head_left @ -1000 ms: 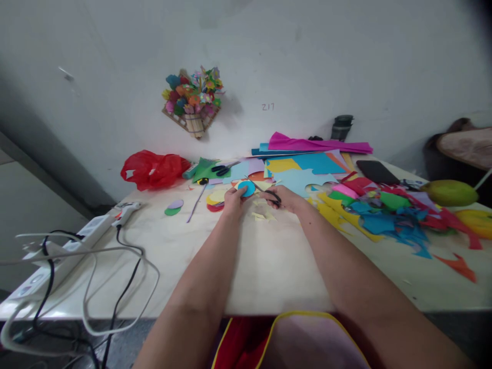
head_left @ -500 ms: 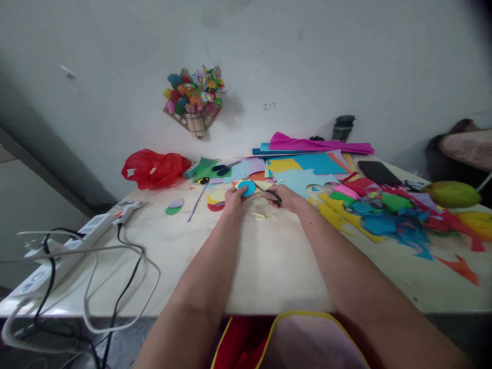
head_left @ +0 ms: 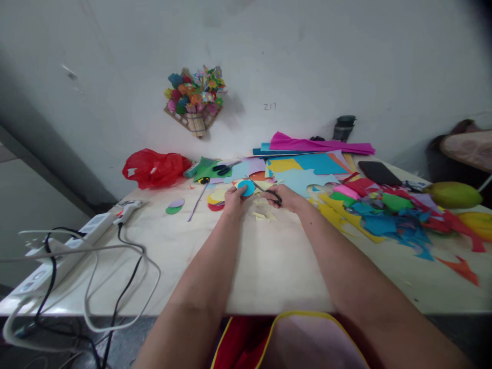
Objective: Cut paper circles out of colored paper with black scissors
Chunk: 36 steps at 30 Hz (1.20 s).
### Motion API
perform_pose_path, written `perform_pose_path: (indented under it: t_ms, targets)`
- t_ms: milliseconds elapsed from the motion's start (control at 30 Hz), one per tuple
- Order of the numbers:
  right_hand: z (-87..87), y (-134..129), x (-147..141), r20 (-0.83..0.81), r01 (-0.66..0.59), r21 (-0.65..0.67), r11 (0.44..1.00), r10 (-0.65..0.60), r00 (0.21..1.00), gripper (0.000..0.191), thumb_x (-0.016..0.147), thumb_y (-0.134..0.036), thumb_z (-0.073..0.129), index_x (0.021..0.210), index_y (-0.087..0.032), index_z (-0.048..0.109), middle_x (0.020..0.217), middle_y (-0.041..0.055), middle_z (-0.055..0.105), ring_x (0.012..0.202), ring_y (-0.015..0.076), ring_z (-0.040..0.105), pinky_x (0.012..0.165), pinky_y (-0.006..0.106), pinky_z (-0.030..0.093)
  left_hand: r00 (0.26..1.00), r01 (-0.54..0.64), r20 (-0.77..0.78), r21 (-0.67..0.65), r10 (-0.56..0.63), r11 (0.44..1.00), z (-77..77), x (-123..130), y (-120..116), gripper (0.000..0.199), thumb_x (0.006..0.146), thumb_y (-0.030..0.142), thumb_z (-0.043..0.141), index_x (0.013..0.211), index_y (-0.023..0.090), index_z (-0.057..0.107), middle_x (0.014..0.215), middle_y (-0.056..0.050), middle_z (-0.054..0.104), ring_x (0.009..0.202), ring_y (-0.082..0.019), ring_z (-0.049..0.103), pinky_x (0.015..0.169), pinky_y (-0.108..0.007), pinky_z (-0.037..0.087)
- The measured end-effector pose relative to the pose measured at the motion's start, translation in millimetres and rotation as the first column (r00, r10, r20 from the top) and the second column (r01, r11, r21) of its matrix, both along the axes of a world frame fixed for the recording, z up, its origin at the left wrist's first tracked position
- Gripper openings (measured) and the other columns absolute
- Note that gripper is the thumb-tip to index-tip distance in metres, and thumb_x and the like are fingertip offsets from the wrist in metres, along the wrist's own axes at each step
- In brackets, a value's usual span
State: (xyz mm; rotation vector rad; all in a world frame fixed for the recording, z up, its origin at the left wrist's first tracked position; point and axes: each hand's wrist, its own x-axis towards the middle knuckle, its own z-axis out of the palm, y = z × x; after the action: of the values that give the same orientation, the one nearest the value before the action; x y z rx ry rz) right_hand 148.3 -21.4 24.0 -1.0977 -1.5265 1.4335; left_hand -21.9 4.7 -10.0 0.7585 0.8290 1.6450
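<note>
Between the thumb and fingers of my left hand [head_left: 233, 199] is a blue paper circle [head_left: 247, 188], with a pale yellow edge showing behind it. My right hand [head_left: 284, 197] is closed around the dark handles of a pair of scissors [head_left: 273, 196]. Their blades point up and left, beside the right edge of the circle. Pale yellow paper scraps [head_left: 262, 212] lie on the table below the hands. Left of my left hand rests a stack of yellow and red paper circles [head_left: 216, 199]. Farther left are a lilac and a green circle [head_left: 175, 207].
A power strip [head_left: 77, 248] with loose cables lies at the left. Behind are a red plastic bag [head_left: 154, 168], a second pair of scissors [head_left: 223, 168] and coloured sheets [head_left: 303, 164]. Coloured scraps [head_left: 395, 218], a dark flat object [head_left: 379, 173] and a green fruit [head_left: 453, 195] lie right.
Almost nothing differs. Both hands, the blue circle and the scissors keep nearly the same place; the whole view has shifted very slightly.
</note>
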Motion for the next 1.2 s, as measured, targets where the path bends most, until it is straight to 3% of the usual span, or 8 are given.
perform_pose_path:
  t_ms: [467, 867, 1200]
  targets:
    - [-3.0, 3.5, 1.2, 0.012, -0.029, 0.006, 1.0, 0.028, 1.0, 0.017, 0.065, -0.023, 0.07, 0.059, -0.016, 0.055, 0.045, -0.0032, 0.046, 0.039, 0.0062, 0.035, 0.039, 0.022, 0.023, 1.0, -0.005, 0.024, 0.002, 0.005, 1.0, 0.8, -0.3, -0.9, 0.029, 0.054, 0.019, 0.083, 0.075, 0.012, 0.066, 0.07, -0.004, 0.068, 0.071, -0.02, 0.068, 0.078, -0.04, 0.058]
    - [-6.9, 6.6, 2.7, -0.005, -0.068, -0.035, 0.997, 0.068, 0.998, 0.018, 0.069, -0.024, 0.072, 0.064, -0.015, 0.058, 0.046, -0.0032, 0.048, 0.039, 0.0064, 0.037, 0.039, 0.021, 0.025, 0.999, -0.019, 0.035, -0.018, 0.02, 1.0, 5.4, -1.7, -4.9, 0.02, 0.061, 0.016, 0.078, 0.076, 0.011, 0.066, 0.071, -0.007, 0.068, 0.085, -0.027, 0.07, 0.085, -0.045, 0.056]
    - [-8.8, 8.5, 4.2, 0.028, -0.07, -0.048, 0.996, 0.071, 0.997, 0.021, 0.073, -0.03, 0.072, 0.072, -0.015, 0.059, 0.05, -0.003, 0.051, 0.039, 0.0063, 0.041, 0.038, 0.02, 0.028, 1.0, 0.002, 0.023, -0.001, -0.002, 1.0, 3.9, -0.8, -4.0, 0.023, 0.058, 0.018, 0.081, 0.075, 0.012, 0.066, 0.07, -0.004, 0.069, 0.073, -0.021, 0.069, 0.081, -0.04, 0.057]
